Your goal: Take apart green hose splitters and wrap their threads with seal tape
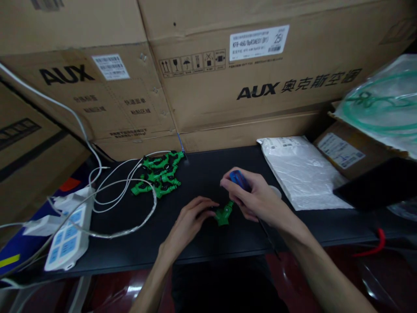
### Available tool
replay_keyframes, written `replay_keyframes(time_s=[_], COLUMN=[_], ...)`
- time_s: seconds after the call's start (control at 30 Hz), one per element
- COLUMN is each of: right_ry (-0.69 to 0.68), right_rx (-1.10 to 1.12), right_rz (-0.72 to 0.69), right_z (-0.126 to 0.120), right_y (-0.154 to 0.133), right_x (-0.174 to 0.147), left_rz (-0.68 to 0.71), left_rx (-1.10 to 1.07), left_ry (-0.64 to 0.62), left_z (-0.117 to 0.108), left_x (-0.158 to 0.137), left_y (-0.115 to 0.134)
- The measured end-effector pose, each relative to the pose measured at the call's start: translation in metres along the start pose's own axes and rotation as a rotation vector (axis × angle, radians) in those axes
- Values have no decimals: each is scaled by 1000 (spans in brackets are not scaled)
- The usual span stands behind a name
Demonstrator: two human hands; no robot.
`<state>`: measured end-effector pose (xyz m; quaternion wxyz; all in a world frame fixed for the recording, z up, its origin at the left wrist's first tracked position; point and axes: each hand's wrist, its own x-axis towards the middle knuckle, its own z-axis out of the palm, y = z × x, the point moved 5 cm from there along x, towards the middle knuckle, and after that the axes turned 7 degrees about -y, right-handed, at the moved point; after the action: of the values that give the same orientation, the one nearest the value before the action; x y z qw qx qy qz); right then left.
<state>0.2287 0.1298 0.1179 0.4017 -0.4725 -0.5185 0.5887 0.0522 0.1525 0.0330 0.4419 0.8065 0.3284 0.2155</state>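
Observation:
A small green Y-shaped hose fitting [223,214] lies on the black table in front of me. The thumb and fingers of my left hand [192,217] close on its left side, where a dark part is mostly covered by the fingertips. My right hand [252,193] is wrapped round the blue handle of a screwdriver [239,179]. Its dark shaft points down and back toward me, below the wrist, away from the fitting. Further left on the table, several similar green fittings with black parts [159,174] lie in a pile.
A white power strip [67,237] with plugs and looping white cables stands at the left. Large AUX cardboard boxes [208,104] wall off the back. To the right are a white plastic mailer [301,174], an open carton [345,152] and a clear bag of green tubing [381,104].

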Motion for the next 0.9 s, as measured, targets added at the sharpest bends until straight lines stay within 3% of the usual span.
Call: replay_keyframes(time_s=[0.17, 0.3, 0.43, 0.57, 0.73, 0.9], right_ry=[-22, -29, 29, 49, -51, -164], right_rx=[12, 84, 238, 371, 427, 481], right_rz=[191, 147, 1, -203, -476, -521], right_z=[-3, 3, 11, 25, 58, 90], right_y=[47, 48, 19, -29, -85, -102], right_x=[-18, -23, -18, -3, 22, 36], left_rz=[-151, -228, -236, -276, -229, -232], left_rx=[-95, -288, -370, -341, -398, -332], left_ry=[167, 315, 456, 505, 585, 608], left_z=[-8, -15, -25, -30, -26, -20], left_x=[-17, -38, -58, -76, -85, -86], left_y=[-8, -12, -16, -29, -44, -44])
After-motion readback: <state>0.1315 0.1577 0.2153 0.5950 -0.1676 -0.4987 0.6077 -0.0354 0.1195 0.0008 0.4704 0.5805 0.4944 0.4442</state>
